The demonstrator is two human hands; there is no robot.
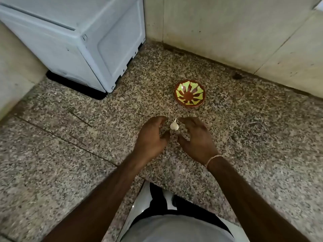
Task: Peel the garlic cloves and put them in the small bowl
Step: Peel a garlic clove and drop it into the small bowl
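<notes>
— Where is the garlic?

— A small white garlic bulb with a thin papery stem (174, 125) lies on the speckled grey-and-brown granite surface (244, 137), between the two hands. Its stem points away from the person, toward the bowl.

— And the bowl?

— A small round brown bowl painted with yellow-green petal shapes (190, 93) stands on the same surface, beyond the garlic and a little to the right. I see nothing inside it. It is near the hands but apart from them.

— What are the hands doing?

— The left hand (151, 137) is just left of the bulb, the right hand (195, 138) just right of it, both seen from the back. The left fingers (161, 118) are loosely curved with the tips turned toward the bulb; the right fingers (183, 120) are likewise loosely curved, reaching in from the other side. Neither hand pinches or grips anything. Whether any fingertip touches the bulb I cannot tell; there seems to be a narrow gap on each side.

— Anything on the wrists?

— A thin pale thread band (212, 159) circles the right wrist.

— What else is around?

— A white box-shaped appliance (75, 41) stands on the surface at the far left, set on a dark base. Pale, stained wall tiles (227, 32) close off the back corner. At the bottom edge, the person's light grey shirt (174, 229) shows.
</notes>
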